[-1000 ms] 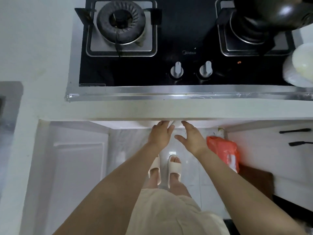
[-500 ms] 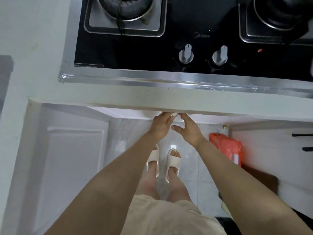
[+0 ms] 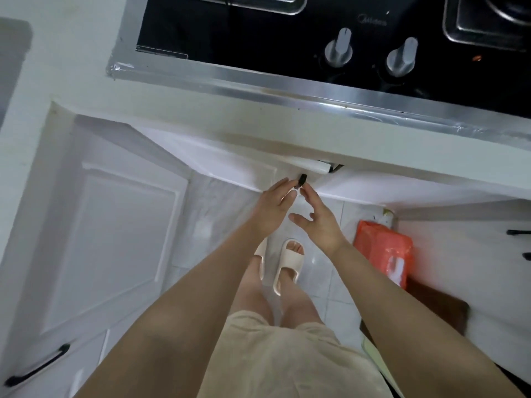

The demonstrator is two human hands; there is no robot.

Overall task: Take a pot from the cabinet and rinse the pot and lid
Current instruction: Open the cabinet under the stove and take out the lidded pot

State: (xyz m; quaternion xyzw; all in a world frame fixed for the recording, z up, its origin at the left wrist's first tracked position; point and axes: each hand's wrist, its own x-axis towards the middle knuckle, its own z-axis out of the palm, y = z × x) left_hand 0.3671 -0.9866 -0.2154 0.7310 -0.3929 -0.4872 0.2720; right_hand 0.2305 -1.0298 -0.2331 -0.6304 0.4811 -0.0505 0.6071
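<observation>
No pot or lid is in view. Below the counter edge (image 3: 258, 122), a white cabinet door (image 3: 238, 170) stands slightly ajar, with a dark gap (image 3: 334, 168) showing behind its top edge. My left hand (image 3: 273, 209) reaches up, its fingertips curled on the small black door handle (image 3: 302, 179). My right hand (image 3: 317, 222) is just to the right, fingers spread, index fingertip close under the same handle and holding nothing. What is inside the cabinet is hidden.
A black gas hob (image 3: 258, 38) with two silver knobs (image 3: 340, 48) sits above. A white panelled door (image 3: 115, 234) is at left, with a black handle (image 3: 37, 366) below it. On the floor at right are an orange bag (image 3: 383, 251) and a dark board (image 3: 436, 308).
The view has tilted down, so the burners and the dark pot on the right burner left the frame. The cabinet door has come out from under the counter, showing its black handle and a gap.
</observation>
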